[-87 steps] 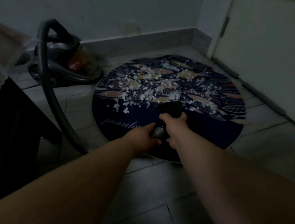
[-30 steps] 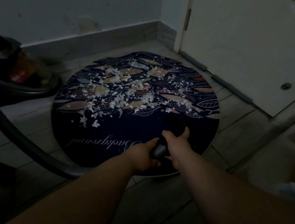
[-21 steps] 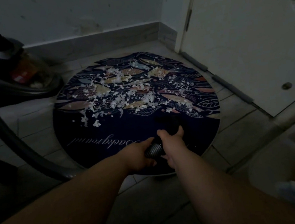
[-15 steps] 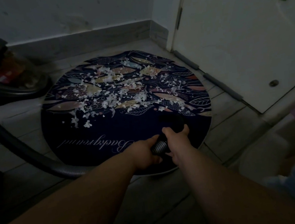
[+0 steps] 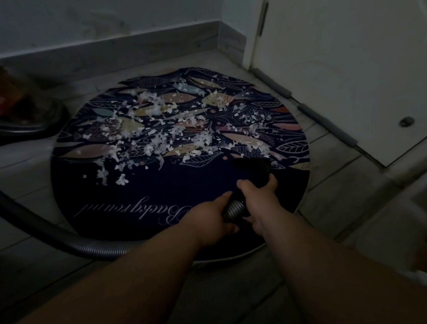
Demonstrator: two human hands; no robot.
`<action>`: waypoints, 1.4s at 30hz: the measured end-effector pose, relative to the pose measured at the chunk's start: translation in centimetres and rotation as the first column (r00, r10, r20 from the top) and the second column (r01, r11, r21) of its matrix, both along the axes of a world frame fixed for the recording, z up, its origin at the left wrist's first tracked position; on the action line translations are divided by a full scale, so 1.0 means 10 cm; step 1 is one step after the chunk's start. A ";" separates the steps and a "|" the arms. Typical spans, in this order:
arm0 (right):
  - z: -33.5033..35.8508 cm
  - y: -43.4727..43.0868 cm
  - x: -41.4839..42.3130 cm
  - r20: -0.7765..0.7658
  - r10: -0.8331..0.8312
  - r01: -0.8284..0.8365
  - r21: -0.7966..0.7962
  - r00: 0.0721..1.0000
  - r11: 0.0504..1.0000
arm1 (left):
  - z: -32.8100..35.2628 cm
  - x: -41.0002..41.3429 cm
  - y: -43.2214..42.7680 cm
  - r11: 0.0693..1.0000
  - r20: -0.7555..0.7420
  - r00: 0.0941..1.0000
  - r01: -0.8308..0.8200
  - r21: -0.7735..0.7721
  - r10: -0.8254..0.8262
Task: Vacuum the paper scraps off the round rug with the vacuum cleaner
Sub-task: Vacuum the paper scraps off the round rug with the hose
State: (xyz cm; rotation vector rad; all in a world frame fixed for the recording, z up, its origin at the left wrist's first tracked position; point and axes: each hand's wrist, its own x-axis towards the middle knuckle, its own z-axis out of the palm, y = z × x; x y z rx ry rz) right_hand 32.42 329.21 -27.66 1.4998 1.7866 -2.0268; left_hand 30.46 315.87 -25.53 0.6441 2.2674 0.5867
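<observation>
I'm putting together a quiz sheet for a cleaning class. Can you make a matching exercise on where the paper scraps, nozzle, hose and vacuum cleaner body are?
Things
1. paper scraps
2. nozzle
3. hose
4. vacuum cleaner body

Places
A. on the floor, left of the rug
B. gripped by the left hand, trailing off left across the floor
C. scattered over the rug's far half
D. gripped by the right hand, over the rug's near right part

Pairs: 1-C, 2-D, 3-B, 4-A

Clenched left hand and right hand
</observation>
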 end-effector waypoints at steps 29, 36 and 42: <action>0.16 0.38 0.18 0.049 -0.154 0.154 0.009 0.987 0.988 | 0.13 0.01 0.50 0.987 0.061 0.988 0.147 -0.063 -0.144; 0.17 0.54 0.20 0.073 -0.251 0.247 0.060 0.965 0.967 | 0.08 0.03 0.75 0.976 0.045 0.980 0.198 -0.093 -0.195; 0.15 0.66 0.17 0.052 -0.275 0.272 0.057 0.960 0.961 | 0.06 -0.05 0.87 0.974 0.030 0.977 0.211 -0.078 -0.209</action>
